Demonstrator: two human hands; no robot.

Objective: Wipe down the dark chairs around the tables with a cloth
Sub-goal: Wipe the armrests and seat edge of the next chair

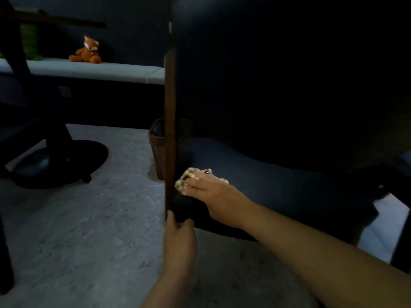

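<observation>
A dark upholstered chair (278,107) with a brown wooden frame post (170,130) fills the right half of the head view. Its dark seat cushion (278,192) lies low in front of me. My right hand (213,192) presses a pale patterned cloth (181,182) onto the seat's left edge, right beside the post, fingers laid flat over the cloth. My left hand (179,236) grips the front left corner of the seat at the foot of the post, thumb and fingers curled around it.
A brown woven basket (156,147) stands on the speckled floor behind the post. At the left, a table's dark pedestal base (60,161) rests on the floor. An orange plush fox (87,51) sits on a pale bench (89,71) along the back wall.
</observation>
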